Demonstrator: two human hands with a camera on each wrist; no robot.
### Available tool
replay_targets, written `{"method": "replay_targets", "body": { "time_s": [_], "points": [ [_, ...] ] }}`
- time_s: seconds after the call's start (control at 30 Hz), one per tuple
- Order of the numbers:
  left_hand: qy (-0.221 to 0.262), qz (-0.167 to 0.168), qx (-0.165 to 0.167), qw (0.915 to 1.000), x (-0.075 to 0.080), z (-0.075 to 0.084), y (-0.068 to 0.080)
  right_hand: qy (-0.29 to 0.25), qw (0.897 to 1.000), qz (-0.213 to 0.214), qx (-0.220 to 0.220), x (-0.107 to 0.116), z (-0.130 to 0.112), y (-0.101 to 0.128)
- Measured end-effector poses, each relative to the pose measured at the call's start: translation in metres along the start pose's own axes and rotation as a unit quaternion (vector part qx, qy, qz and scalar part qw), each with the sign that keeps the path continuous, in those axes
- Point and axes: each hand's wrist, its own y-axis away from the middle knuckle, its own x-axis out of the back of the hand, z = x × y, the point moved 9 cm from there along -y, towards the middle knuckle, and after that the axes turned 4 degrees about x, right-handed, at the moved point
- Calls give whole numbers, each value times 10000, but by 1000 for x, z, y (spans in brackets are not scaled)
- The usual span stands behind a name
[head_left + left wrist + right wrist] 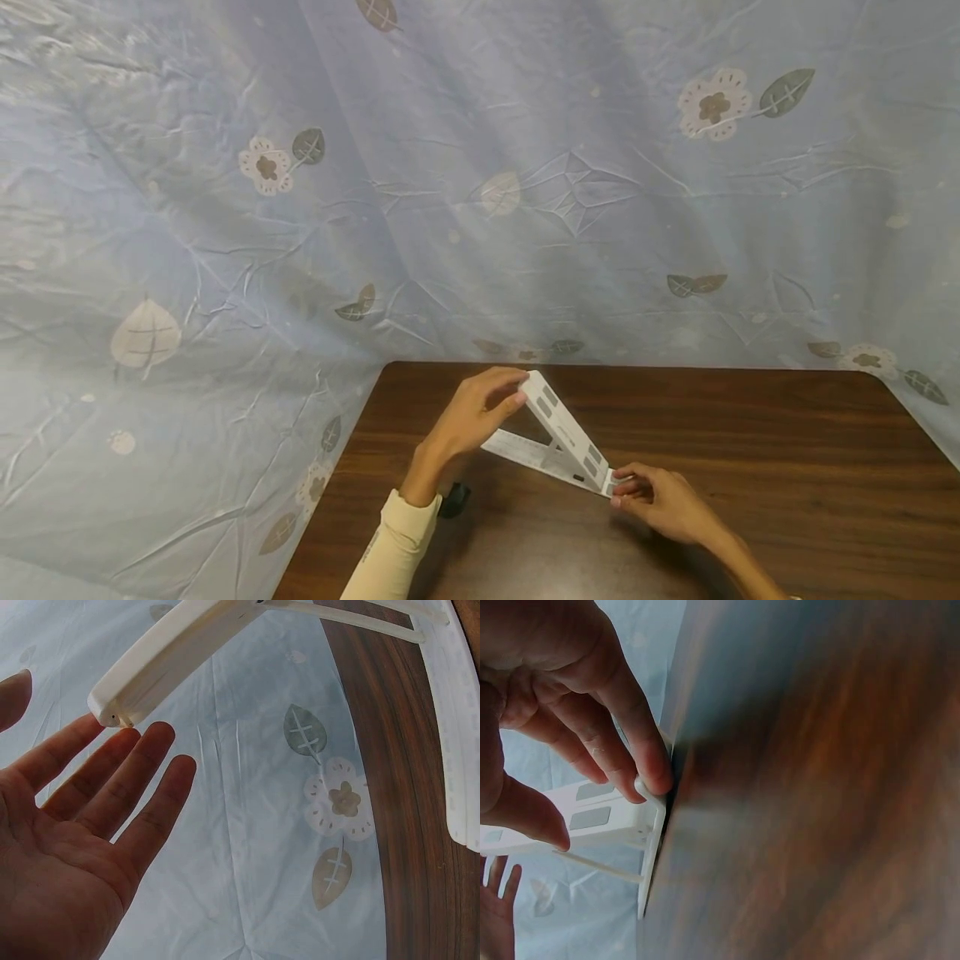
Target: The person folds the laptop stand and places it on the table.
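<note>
A white folding stand point(566, 437) sits on the dark wooden table point(750, 467), its slotted panel raised at a slant over a flat base strip. My left hand point(504, 398) is at the panel's high end, with straight fingers touching its tip. In the left wrist view the palm point(82, 840) is spread and the panel's end point(127, 697) meets the fingertips. My right hand point(628, 490) pinches the stand's low front end. The right wrist view shows thumb and fingers point(645, 765) curled round that end of the stand point(600, 817) at the table surface.
A wrinkled pale blue cloth point(450, 167) printed with flowers and leaves hangs behind the table and drapes past its left edge. A small black object point(454, 498) lies by my left wrist. Bare wood stretches to the right of the stand.
</note>
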Motion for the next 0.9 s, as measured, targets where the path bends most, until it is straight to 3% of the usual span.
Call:
{"method": "replay_targets", "body": {
  "time_s": [0.23, 0.9],
  "points": [
    [108, -71, 116, 9998, -1, -2, 4, 57, 10000, -22, -37, 6, 5, -3],
    [144, 42, -34, 9999, 2, 5, 13, 406, 9991, 79, -10, 24, 19, -19]
  ]
}}
